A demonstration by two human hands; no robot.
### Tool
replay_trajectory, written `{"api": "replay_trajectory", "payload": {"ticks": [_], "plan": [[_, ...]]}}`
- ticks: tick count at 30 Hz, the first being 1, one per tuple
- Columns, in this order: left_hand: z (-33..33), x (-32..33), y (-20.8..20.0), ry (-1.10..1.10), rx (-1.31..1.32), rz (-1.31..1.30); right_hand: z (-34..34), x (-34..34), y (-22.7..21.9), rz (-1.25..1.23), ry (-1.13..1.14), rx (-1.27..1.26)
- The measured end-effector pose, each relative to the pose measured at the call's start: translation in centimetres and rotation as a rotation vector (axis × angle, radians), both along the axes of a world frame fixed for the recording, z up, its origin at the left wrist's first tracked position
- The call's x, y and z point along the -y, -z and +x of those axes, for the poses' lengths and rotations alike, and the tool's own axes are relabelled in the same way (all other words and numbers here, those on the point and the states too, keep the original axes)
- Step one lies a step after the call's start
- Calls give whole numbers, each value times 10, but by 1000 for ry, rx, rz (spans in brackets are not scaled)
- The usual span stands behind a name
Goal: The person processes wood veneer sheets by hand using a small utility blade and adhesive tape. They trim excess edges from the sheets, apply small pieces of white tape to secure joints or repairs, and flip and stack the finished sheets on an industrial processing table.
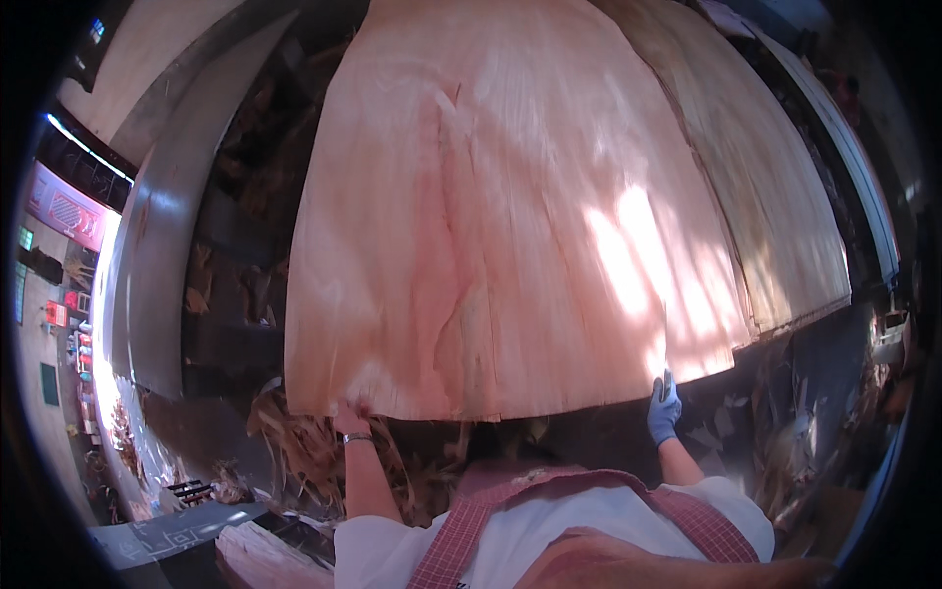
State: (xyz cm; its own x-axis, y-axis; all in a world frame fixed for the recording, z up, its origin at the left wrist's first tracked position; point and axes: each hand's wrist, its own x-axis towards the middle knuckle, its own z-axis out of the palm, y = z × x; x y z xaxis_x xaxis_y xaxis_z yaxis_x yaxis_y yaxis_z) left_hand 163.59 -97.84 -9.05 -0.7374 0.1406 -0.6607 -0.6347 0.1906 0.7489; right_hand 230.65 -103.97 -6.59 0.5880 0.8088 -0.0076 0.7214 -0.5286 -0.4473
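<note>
A wide sheet of pale pinkish wood veneer (549, 167) lies in front of me, with a reddish streak and a long split running down its left-middle part. My left hand (351, 420), bare and with a band on the wrist, is at the sheet's near edge on the left; its blurred fingers touch the edge. Near the right corner, my right hand (664, 412) wears a blue-grey glove and is closed around a slim knife-like tool (667, 378) pointing away from me over the sheet. The glare there hides the tool's exact shape.
A greyer veneer sheet (765, 177) shows along the right side, partly under the pink one. Torn veneer strips (304, 447) hang in a heap below the near edge. At left stands a long pale panel (157, 265); a marked board (177, 535) lies at lower left.
</note>
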Motion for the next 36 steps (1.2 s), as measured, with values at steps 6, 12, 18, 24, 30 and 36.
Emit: {"api": "replay_trajectory", "payload": {"ticks": [6, 12, 18, 24, 30, 36], "plan": [[-24, -24, 4, 120, -122, 57, 21, -90, -7, -23, -13, -57], [14, -1, 14, 78, 72, 178, 19, -30, -5, -57, 34, -32], [-14, -20, 25, 132, -37, 115, 27, -90, -3, -102, 4, 0], [17, -1, 25, 130, 97, 221, 45, -63, 12, -130, 38, 133], [5, -13, 48, 136, 96, 288, 56, -80, 19, -41, -57, 204], [33, 7, 59, 383, 113, 129, 72, -79, 35, -85, -39, 241]]}}
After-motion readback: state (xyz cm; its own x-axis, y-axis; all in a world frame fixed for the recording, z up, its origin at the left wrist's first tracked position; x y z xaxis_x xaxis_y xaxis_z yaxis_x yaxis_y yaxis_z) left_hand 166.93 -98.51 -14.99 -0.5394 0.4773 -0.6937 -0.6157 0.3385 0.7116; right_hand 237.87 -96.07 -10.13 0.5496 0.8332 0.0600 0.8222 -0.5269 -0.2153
